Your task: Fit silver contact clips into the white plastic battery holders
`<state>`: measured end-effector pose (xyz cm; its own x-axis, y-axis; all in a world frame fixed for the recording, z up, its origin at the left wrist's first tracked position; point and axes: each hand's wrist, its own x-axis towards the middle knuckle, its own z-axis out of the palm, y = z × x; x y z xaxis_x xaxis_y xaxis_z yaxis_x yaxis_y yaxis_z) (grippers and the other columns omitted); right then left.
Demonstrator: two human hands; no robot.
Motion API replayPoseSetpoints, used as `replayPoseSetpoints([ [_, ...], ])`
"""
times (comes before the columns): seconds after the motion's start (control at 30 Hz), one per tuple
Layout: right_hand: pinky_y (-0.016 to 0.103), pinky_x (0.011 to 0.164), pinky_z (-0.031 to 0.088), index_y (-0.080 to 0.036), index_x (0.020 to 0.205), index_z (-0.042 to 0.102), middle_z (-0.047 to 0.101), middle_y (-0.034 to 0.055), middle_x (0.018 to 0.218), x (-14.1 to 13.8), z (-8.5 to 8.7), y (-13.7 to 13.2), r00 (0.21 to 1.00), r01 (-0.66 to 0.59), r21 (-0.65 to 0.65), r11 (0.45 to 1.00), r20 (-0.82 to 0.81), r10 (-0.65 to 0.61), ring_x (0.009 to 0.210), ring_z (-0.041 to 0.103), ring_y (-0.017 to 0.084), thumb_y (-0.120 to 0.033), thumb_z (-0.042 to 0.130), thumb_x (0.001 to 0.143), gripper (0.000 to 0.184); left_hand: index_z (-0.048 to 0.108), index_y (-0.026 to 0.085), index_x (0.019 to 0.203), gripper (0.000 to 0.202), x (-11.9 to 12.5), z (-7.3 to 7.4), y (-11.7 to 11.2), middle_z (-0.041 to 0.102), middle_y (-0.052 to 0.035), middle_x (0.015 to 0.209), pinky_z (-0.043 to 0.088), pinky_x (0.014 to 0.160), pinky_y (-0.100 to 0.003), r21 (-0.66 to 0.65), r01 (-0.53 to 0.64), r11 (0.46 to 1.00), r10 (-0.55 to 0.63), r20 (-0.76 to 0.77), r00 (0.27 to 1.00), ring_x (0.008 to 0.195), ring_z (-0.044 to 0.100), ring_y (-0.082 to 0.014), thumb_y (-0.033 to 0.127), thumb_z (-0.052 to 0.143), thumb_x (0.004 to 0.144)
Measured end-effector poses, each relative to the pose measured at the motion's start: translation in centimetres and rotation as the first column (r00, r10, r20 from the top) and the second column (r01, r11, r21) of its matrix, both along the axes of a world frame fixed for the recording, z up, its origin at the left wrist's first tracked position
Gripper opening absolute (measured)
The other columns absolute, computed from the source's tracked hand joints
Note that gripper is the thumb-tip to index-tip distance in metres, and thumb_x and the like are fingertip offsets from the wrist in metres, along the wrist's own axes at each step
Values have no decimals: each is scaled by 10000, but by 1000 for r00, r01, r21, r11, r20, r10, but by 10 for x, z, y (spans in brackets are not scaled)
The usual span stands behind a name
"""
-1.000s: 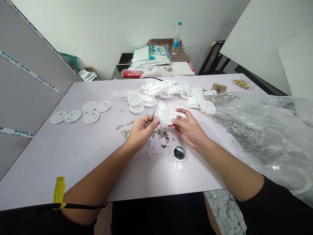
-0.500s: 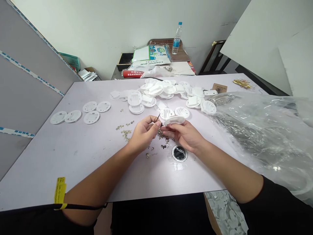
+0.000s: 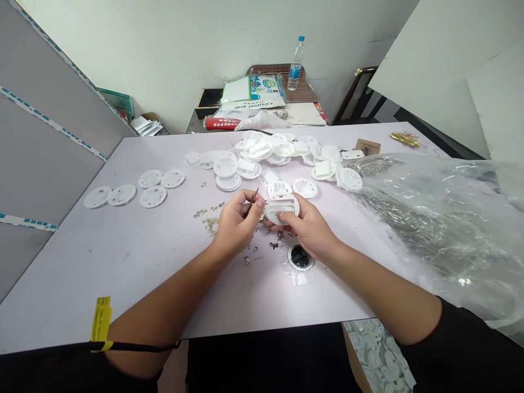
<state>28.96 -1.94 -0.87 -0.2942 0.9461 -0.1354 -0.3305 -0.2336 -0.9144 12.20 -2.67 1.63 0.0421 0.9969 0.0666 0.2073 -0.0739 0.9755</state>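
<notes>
In my right hand (image 3: pixel 311 228) is a round white plastic disc (image 3: pixel 281 206), its slotted, compartmented side turned toward me and my thumb on its lower face. My left hand (image 3: pixel 236 221) is closed around thin dark tweezers (image 3: pixel 252 201), whose end points up; its fingertips are close to the disc's left edge. Whether the left fingertips also pinch a small part I cannot make out. Beneath the hands lie small metal pieces (image 3: pixel 210 225), scattered on the table. A round black-centred item with a silver rim (image 3: pixel 300 257) sits under my right wrist.
Behind my hands is a heap of white discs (image 3: pixel 262 148). Several more discs (image 3: pixel 153 196) lie flat on the left. A clear plastic bag (image 3: pixel 434 229) covers the table's right side. Below the front edge stands a box of white parts (image 3: pixel 380 355). A water bottle (image 3: pixel 295 65) stands at the back.
My right hand has tipped the disc from nearly edge-on to face me, bringing it slightly left and down. My left hand has shifted a little left, still with the tweezers.
</notes>
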Motion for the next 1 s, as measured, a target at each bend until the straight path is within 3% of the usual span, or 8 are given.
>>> replayPoseSetpoints([
  [0.13,438,842,637,-254,1152,532,713,45,1059,-1,-3,-2,1000,18,45,999,23,-19,896,740,222,-222,610,870,294,572,196,886,223,2,1,0,414,62,520,253,446,-216,38,-34,999,37,-79,996,446,310,-73,412,616,919],
  [0.33,421,910,616,-260,1169,540,676,53,1176,0,-6,-5,999,-36,198,979,40,29,978,715,203,-288,585,927,247,590,191,921,244,2,-4,1,618,0,637,374,529,-228,21,-43,999,46,-132,990,550,515,-119,433,617,905],
  [0.53,417,986,578,-280,1222,530,639,53,1267,0,-12,-7,999,-35,249,968,42,26,1139,656,208,-258,543,957,266,586,185,894,210,2,-5,1,596,5,617,316,494,-222,99,-78,992,95,-186,978,502,414,-99,393,587,918],
  [0.77,396,1002,558,-284,1266,502,630,51,1258,-1,-10,-10,993,-80,287,954,106,51,1110,651,197,-274,521,977,290,569,196,902,194,3,-3,-1,664,-9,652,369,528,-234,122,-83,989,113,-267,957,547,510,-120,388,576,926],
  [1.0,411,1000,544,-270,1300,474,621,64,1253,-1,-7,-12,987,-79,287,955,158,34,1051,655,194,-272,528,979,326,579,183,889,189,3,-4,0,659,0,691,381,546,-228,192,-85,978,148,-340,929,558,475,-105,368,569,929],
])
